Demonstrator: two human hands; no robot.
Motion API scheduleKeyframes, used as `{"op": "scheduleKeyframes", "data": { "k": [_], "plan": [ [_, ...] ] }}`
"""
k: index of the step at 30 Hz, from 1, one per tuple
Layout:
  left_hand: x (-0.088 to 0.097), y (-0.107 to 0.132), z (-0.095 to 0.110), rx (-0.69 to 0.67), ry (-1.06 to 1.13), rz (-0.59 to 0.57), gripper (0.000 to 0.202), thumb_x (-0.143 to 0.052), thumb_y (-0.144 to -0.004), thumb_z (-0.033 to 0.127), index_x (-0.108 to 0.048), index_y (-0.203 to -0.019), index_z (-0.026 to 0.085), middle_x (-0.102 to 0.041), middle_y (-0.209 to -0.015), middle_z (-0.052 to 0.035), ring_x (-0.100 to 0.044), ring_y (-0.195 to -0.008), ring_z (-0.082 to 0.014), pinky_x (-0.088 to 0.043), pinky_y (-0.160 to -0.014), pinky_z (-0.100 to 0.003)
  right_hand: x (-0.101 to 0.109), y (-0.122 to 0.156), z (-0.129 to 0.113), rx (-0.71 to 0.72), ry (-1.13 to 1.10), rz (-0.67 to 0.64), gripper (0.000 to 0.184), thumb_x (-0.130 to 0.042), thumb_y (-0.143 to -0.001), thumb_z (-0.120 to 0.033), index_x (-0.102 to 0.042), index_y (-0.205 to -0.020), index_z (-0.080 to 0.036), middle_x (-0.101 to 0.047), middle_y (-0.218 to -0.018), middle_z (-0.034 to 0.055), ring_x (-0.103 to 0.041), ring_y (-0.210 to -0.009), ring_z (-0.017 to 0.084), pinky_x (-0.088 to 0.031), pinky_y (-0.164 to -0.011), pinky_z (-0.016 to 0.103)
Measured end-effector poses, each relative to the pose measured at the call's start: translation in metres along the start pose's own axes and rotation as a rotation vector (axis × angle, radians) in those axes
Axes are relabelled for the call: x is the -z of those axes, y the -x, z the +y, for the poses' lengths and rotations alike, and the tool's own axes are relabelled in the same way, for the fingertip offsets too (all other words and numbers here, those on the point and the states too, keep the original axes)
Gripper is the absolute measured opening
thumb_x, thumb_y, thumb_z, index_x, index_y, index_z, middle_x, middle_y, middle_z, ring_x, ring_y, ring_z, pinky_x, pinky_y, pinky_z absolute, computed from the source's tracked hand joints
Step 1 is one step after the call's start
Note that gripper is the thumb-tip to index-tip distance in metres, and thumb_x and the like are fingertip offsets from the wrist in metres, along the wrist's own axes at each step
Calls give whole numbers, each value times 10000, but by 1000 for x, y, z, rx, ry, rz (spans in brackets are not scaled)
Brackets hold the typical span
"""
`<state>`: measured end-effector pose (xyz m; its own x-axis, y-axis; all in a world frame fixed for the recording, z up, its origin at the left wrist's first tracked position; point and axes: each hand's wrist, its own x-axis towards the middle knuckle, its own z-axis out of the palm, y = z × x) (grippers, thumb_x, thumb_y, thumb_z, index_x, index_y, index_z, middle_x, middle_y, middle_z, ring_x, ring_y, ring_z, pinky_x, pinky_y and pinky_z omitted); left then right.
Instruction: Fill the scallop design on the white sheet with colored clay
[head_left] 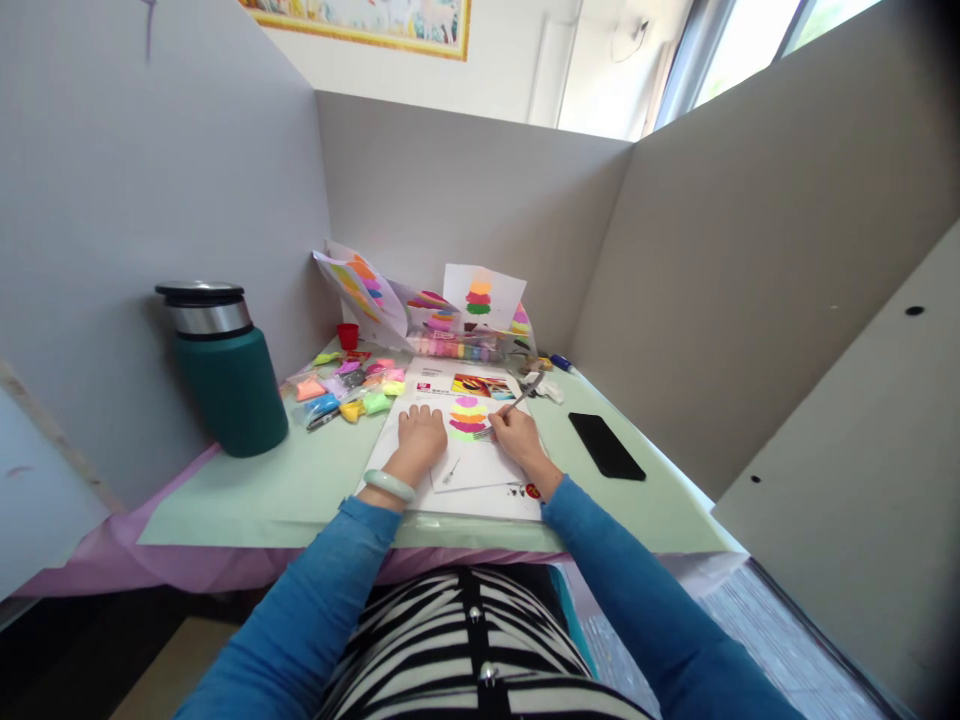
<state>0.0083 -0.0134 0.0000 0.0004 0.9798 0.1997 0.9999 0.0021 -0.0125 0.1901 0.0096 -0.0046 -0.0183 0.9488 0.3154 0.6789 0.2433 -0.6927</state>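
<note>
A white paper sheet (480, 468) lies in front of me on the desk, bearing a stack of coloured clay shapes (467, 416) in pink, yellow, orange and green. My left hand (420, 436) rests flat on the sheet just left of the shapes, holding it down. My right hand (517, 434) grips a thin grey tool (517, 400) like a pen, its tip touching the right edge of the lowest shapes. A pale bangle (388, 485) circles my left wrist.
A dark green flask (225, 370) stands at the left. Small bags of coloured clay (352, 385) lie behind the sheet, with a clay box (454, 346) and sample pictures (480, 296) at the back. A black phone (606, 446) lies right. Grey partitions enclose the desk.
</note>
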Motion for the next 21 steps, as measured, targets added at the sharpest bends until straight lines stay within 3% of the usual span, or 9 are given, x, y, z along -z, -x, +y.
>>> {"op": "scheduleKeyframes", "data": {
  "k": [7, 15, 21],
  "plan": [
    [2, 1, 0, -2, 13, 0, 380, -327, -879, 110, -590, -1154, 128, -564, -1191, -181, -465, -1135, -294, -330, -927, -422, 5, -3, 6, -69, 98, 77, 198, -483, -841, -281, -661, -825, -194, -682, -680, 32, -633, -758, 183, -399, -690, 237],
    [2, 0, 1, 5, 16, -11, 375, -324, -883, 104, -588, -1149, 122, -563, -1189, -183, -463, -1140, -296, -322, -936, -423, -3, -1, 0, 23, -20, 2, 173, -501, -838, -295, -641, -804, -200, -668, -615, 4, -635, -713, 165, -399, -682, 227],
    [1, 0, 0, 1, 15, -10, 373, -336, -877, 106, -584, -1155, 121, -559, -1197, -179, -463, -1137, -293, -325, -931, -419, 3, -5, 5, -49, 63, 49, 177, -495, -836, -277, -644, -791, -193, -677, -647, 24, -630, -739, 174, -390, -687, 238]
  ]
}}
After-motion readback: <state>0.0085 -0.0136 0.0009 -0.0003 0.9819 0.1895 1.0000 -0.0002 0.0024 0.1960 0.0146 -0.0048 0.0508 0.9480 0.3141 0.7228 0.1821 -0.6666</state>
